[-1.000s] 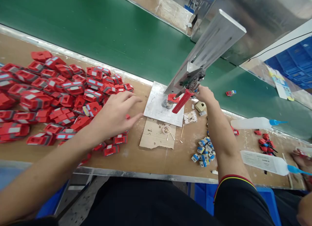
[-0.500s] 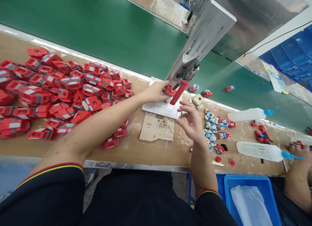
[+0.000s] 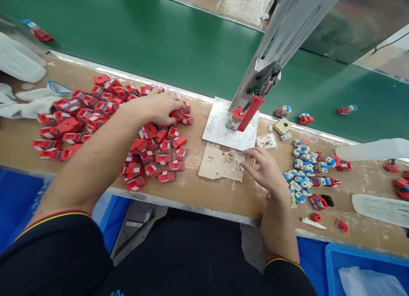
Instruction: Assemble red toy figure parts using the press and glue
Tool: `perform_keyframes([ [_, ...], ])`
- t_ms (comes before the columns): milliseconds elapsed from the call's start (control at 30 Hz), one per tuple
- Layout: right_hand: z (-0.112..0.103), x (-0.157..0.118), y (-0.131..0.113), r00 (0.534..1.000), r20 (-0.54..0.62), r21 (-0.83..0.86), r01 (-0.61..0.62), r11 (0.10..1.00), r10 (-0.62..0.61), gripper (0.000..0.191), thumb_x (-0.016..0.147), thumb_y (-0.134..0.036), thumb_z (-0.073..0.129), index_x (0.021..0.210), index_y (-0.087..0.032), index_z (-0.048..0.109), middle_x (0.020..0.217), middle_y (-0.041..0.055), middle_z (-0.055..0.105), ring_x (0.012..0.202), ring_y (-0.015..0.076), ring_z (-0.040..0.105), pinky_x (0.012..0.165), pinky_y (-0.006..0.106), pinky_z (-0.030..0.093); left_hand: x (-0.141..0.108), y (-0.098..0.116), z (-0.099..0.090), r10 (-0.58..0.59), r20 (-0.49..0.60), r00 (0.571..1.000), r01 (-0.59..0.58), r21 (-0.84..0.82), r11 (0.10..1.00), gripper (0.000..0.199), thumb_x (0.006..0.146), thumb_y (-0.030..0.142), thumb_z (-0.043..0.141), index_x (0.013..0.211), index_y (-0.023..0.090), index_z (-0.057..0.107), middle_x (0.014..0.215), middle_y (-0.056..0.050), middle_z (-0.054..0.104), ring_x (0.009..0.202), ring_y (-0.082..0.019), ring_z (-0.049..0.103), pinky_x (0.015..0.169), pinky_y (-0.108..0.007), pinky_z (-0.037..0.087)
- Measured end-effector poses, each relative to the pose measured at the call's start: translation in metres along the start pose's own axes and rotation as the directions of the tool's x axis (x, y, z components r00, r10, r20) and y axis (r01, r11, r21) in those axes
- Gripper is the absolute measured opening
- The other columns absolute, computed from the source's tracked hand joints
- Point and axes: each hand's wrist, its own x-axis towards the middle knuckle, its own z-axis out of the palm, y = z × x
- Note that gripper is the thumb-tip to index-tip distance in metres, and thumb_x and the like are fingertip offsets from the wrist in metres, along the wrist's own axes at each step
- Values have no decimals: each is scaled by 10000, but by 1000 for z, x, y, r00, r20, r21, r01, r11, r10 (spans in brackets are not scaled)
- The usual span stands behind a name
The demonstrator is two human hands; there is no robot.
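Observation:
My left hand (image 3: 159, 107) reaches over the pile of red toy vehicle bodies (image 3: 166, 147), its thumb and fingers bent round a red toy vehicle body (image 3: 177, 113) at the pile's right side. My right hand (image 3: 263, 167) holds nothing; its thumb and index finger are apart beside the torn cardboard (image 3: 220, 164). Cotton swabs and a small band (image 3: 234, 156) lie on that cardboard. Beyond it stands a metal press (image 3: 268, 74) with a red-handled toggle clamp (image 3: 252, 113). Another red body (image 3: 237, 114) sits under the clamp, on the metal base plate (image 3: 220, 127).
Small white, blue and yellow parts (image 3: 300, 172) are heaped at right, near white bottles (image 3: 380, 208). A knife (image 3: 312, 222) lies near the front edge. Gloves (image 3: 35, 101) lie at far left. Several toys rest on the green belt (image 3: 153, 44). A blue bin (image 3: 332, 262) is below right.
My left hand has left the red body at the clamp and moved left to the pile. My right hand has lowered towards the cardboard. The view has shifted left.

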Motion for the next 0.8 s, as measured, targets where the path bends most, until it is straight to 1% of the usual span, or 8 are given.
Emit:
perform_keyframes([
  [133,10,-5,6,1000,-22,18,3,1000,-2,267,996,-442,729,1199,-267,738,990,74,758,863,255,731,797,406,631,-3,-22,6,-27,-78,997,18,-123,992,564,724,514,773,1254,324,791,1248,-108,785,1239,-421,696,1138,-548,479],
  [367,25,-1,8,998,-61,137,26,990,-18,109,978,-348,765,1057,-279,797,955,54,787,786,210,726,758,347,615,6,3,34,25,-238,971,-64,-159,985,296,765,467,763,1023,325,795,1144,-82,794,1288,-398,634,1222,-604,364],
  [500,30,3,9,995,-98,166,28,986,-11,106,1000,-281,730,949,-292,822,910,39,790,818,201,743,777,327,609,6,3,29,55,-271,961,-132,-274,953,154,775,466,772,891,364,765,927,-21,742,1050,-322,619,1200,-650,374],
  [600,35,5,10,988,-151,132,59,989,-39,110,1004,-284,731,961,-289,832,904,40,795,819,202,737,772,331,607,-13,22,16,-25,-366,930,-122,-373,920,198,834,475,765,995,359,783,1064,-29,738,1027,-301,586,1154,-684,429],
  [667,40,8,9,981,-189,100,73,992,-53,124,1017,-305,719,966,-290,831,897,42,795,823,207,725,766,344,603,-32,50,10,-176,-505,845,-171,-567,806,313,820,498,856,1088,352,787,1178,-28,736,1118,-304,604,1120,-614,500],
  [733,46,12,7,976,-212,79,75,994,-56,152,1031,-319,697,952,-299,825,891,39,795,826,213,708,766,360,596,-51,84,9,-404,-569,716,-360,-798,484,392,790,537,898,1126,383,770,1178,7,753,1099,-284,651,995,-520,582],
  [767,49,15,6,975,-213,76,73,994,-55,163,1037,-320,685,946,-304,820,892,37,797,831,216,700,773,368,593,-59,102,11,-485,-488,726,-405,-873,272,384,825,550,861,1168,412,757,1224,22,758,1097,-281,684,932,-492,597],
  [800,52,17,5,977,-209,77,71,994,-53,168,1041,-318,676,948,-307,816,896,33,801,835,218,694,782,375,591,-63,119,16,-503,-369,782,-388,-919,72,346,849,528,829,1169,417,759,1265,24,763,1116,-285,707,878,-466,603],
])
